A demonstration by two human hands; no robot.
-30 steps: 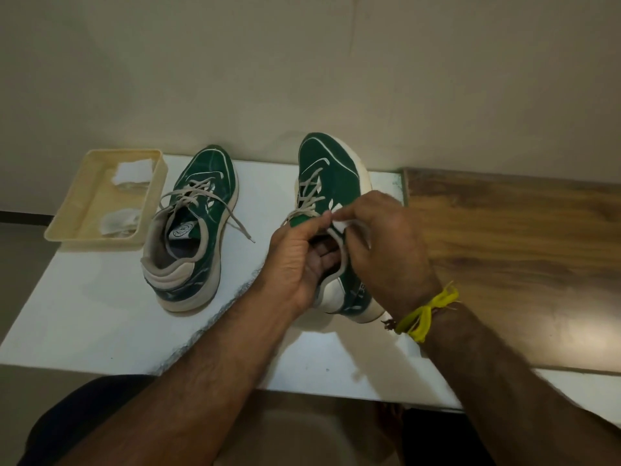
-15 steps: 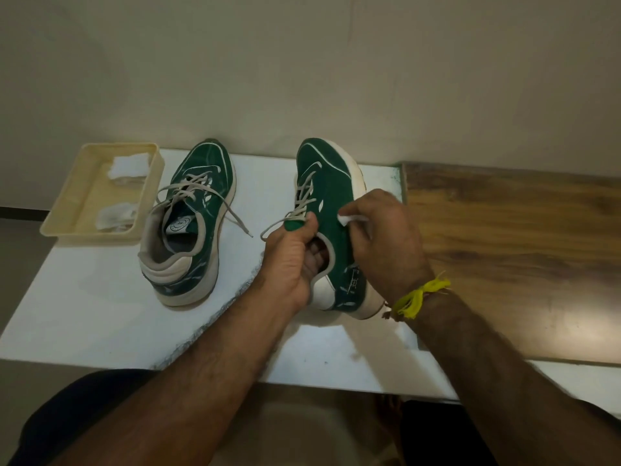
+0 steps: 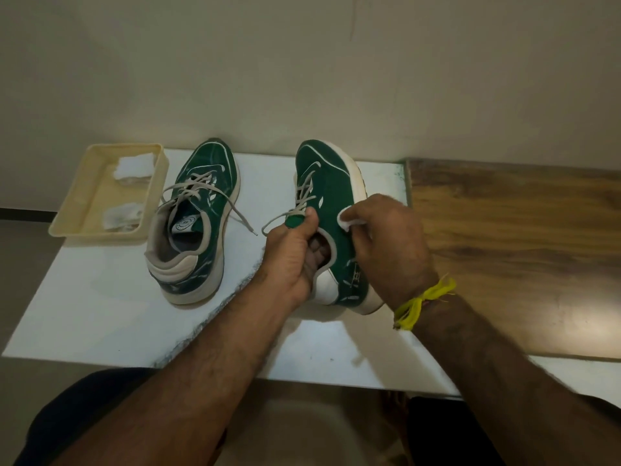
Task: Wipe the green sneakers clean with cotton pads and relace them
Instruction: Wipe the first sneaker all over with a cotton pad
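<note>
**White table, two green shoes, one being wiped**

White table [image 3: 100,314] sits against a plain wall, with a brown wood top [image 3: 504,247] joined on its right side. Bare room shows on the table in front of the shoes, down to its near edge.

On the right, one green sneaker [image 3: 331,183] is tipped onto its side, toe pointing at the wall. The left hand [image 3: 290,260] has its fingers tucked inside the shoe's opening and its thumb on the tongue, a firm grip. The right hand [image 3: 386,237] pinches a white cotton pad [image 3: 347,218] against the green side of the shoe. A yellow thread band [image 3: 420,302] is tied on that wrist.

The other green sneaker [image 3: 198,223] stands flat to the left, well apart, its pale laces [image 3: 201,190] loose and trailing.

Just beside it, at the table's far left corner, a cream tray [image 3: 67,227] holds more white pads [image 3: 132,166].
</note>
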